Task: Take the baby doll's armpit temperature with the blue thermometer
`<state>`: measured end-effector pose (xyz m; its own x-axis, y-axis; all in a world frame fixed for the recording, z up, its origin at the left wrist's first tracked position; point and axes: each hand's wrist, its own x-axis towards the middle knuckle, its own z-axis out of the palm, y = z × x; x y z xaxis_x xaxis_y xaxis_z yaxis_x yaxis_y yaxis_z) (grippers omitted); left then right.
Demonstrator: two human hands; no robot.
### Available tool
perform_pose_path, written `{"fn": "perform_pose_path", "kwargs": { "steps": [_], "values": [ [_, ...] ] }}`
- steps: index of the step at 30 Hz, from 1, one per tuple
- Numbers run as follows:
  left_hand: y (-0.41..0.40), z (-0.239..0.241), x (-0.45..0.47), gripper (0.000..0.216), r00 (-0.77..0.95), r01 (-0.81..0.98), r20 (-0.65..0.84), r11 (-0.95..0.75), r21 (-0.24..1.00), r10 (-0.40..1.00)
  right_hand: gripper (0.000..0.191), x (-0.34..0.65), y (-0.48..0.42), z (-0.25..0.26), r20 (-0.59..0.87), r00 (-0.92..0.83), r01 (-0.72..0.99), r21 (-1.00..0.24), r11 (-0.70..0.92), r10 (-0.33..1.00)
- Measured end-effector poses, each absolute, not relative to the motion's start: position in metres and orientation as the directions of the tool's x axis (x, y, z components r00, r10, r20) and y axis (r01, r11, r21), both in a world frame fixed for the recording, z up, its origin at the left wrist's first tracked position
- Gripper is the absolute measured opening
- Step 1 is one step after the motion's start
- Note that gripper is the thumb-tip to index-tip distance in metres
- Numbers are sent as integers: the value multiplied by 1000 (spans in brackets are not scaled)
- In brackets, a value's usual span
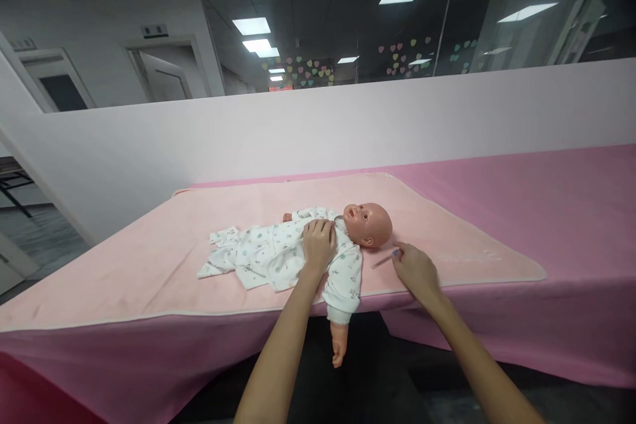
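Note:
A bald baby doll lies on its back, its head to the right, in a white printed top and trousers. My left hand lies across the doll's chest, with the fingers stretched over the cloth near the collar. Beside the doll's head, my right hand pinches the blue end of a thin clear rod that looks like a glass thermometer. The rod points left, toward the doll's shoulder, just above or on the blanket; I cannot tell which. One doll arm hangs over the table's front edge.
A peach blanket lies under the doll on a table with a pink cloth. Behind it stands a low white wall with glass above. A red object shows at the lower left.

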<state>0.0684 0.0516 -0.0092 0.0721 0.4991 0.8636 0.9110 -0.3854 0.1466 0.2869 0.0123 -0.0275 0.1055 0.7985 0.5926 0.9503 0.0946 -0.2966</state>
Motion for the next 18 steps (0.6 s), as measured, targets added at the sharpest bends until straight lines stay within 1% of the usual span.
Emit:
{"fn": "perform_pose_path", "kwargs": {
  "steps": [1,3,5,6,8,10,13,16,18],
  "values": [
    [50,-12,68,17,64,907,867,-392,157,494,29,274,12,-24,644,118,922,-353,156,756],
    [45,-15,67,17,42,901,875,-398,176,482,24,244,15,-15,741,104,833,-429,349,663],
    [41,-16,67,17,21,898,880,-396,192,475,25,209,21,-5,800,38,722,-436,537,598],
    [39,-16,67,17,19,895,881,-400,196,473,28,192,25,0,807,31,672,-454,585,590],
    [37,-17,67,15,11,890,883,-407,205,469,29,164,35,6,781,26,581,-519,627,624],
    [37,-18,67,15,-18,890,886,-397,225,463,24,146,44,8,758,18,533,-559,635,652],
    [39,-20,68,14,-75,893,886,-365,264,457,28,139,53,1,752,25,517,-573,636,658],
    [39,-21,69,12,-131,881,890,-362,306,436,23,143,57,-9,748,54,514,-589,623,662],
    [39,-20,70,13,-180,862,888,-367,350,424,24,147,59,-13,739,78,504,-609,613,670]
  ]
}}
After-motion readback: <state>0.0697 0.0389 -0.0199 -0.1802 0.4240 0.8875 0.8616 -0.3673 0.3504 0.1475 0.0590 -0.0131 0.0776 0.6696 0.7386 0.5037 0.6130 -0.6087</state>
